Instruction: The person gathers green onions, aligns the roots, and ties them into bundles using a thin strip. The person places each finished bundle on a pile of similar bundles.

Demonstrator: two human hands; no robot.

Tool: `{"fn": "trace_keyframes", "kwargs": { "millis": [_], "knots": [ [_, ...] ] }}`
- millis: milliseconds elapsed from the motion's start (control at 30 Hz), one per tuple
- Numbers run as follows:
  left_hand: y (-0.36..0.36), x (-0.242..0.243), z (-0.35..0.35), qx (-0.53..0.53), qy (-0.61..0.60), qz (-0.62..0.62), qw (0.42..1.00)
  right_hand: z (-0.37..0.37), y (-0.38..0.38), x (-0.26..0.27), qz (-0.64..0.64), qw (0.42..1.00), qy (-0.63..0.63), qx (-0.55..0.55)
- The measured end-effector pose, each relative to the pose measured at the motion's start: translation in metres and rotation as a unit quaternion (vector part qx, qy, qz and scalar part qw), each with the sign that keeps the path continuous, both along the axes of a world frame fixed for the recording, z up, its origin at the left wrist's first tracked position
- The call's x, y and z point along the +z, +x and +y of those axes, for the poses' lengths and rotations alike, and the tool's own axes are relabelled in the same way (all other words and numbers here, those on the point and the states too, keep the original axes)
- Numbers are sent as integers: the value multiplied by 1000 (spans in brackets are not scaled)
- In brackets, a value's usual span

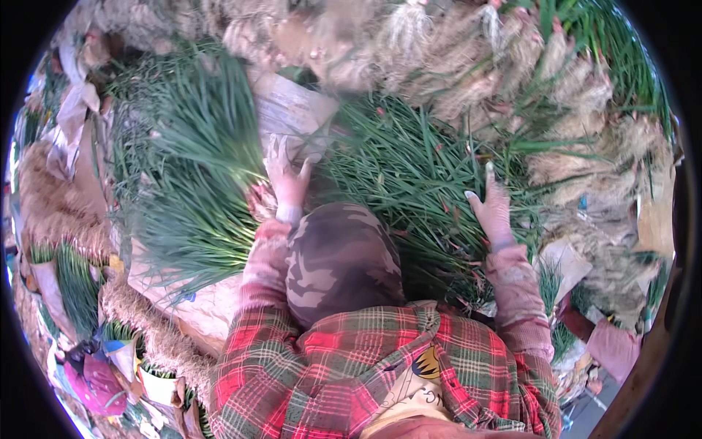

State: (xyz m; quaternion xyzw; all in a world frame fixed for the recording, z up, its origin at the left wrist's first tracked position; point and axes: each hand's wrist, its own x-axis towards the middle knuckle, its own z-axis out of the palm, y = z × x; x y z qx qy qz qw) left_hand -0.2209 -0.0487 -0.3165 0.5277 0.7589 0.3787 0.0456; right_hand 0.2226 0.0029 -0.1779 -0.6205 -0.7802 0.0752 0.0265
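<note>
My left hand [286, 178], pale and perhaps thinly gloved, has its fingers apart. It lies beside the reddish-white bulb ends of a fanned bunch of green onions [219, 131], whose green leaves point left. My right hand [495, 211] rests with thumb and forefinger apart on the right side of a wide, loose heap of green onions [406, 159]. Neither hand is closed around a bunch. A printed pale sheet [293, 107] shows between the bunch and the heap. Between my arms are a camouflage cap [343, 263] and a red plaid shirt [362, 340].
Stacked onion bunches with pale, hairy roots [466, 71] border the top and right. More wrapped bunches [79, 285] stand at the left. A brown sheet [203, 302] lies under the left leaves. A magenta bag or cloth [93, 378] is at the lower left.
</note>
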Motion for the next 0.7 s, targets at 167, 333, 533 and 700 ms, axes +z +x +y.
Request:
{"fn": "trace_keyframes", "kwargs": {
  "millis": [167, 333, 533, 700],
  "knots": [
    [65, -97, 11, -146, -135, 4, 980, -79, 33, -29, 57, 997, 18, 38],
    [98, -104, 25, -487, -224, -133, 833, -149, 60, -38, 85, 988, -121, 48],
    [68, 8, 13, -396, -183, 73, 897, -123, 47, -7, 103, 976, -188, -41],
    [35, 46, -62, -35, 22, -123, 992, -133, 62, -7, 77, 996, -32, 35]
  ]
}}
